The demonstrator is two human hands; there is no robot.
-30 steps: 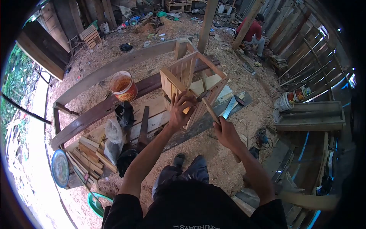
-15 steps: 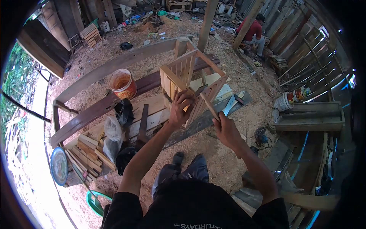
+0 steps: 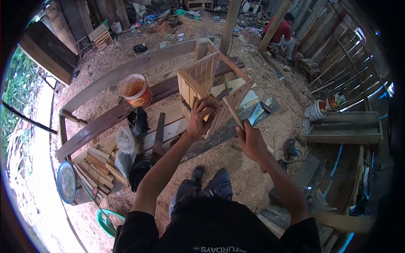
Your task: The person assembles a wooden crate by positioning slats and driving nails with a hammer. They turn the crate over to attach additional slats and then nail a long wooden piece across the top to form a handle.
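A slatted wooden crate (image 3: 211, 84) stands tilted on a low plank workbench (image 3: 168, 126) in front of me. My left hand (image 3: 200, 118) grips the crate's near corner, fingers curled over the slats. My right hand (image 3: 249, 141) is closed on the wooden handle of a hammer (image 3: 230, 105), whose dark head rests near the crate's upper edge, just right of my left fingers.
An orange bucket (image 3: 136, 90) sits on a long dark beam. Plastic bags (image 3: 126, 145) and a stack of short slats (image 3: 99, 168) lie at the left. A steel square (image 3: 255, 113) lies right of the crate. A person in red (image 3: 280, 33) sits far back. Sawdust covers the ground.
My right hand has risen and moved slightly left, bringing the hammer head closer to the crate's edge. My left hand keeps its grip on the crate.
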